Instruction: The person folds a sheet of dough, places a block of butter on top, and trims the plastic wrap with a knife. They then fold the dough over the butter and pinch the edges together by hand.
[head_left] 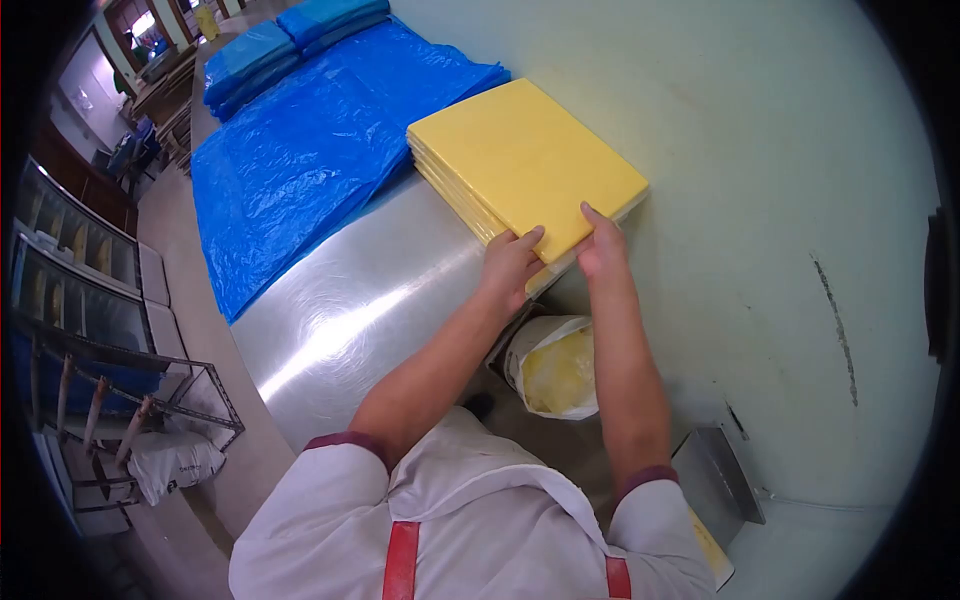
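A stack of flat yellow slabs (525, 160), with clear film showing along its side, stands at the wall end of the steel table. Both of my hands are at its near corner. My left hand (510, 265) grips the near left edge, thumb lying on the top slab and fingers down at the side. On the near right edge, my right hand (603, 248) has its thumb on top, with the other fingers mostly hidden below the edge. Below my hands, off the table end, is a white bag-lined bin (555, 365) with yellowish contents.
Blue plastic sheeting (310, 150) covers the table's far part, with folded blue bundles (250, 65) at the back. Bare steel tabletop (350, 300) lies left of my arms. The pale wall (780, 200) borders the right. A metal rack (130, 410) stands at left.
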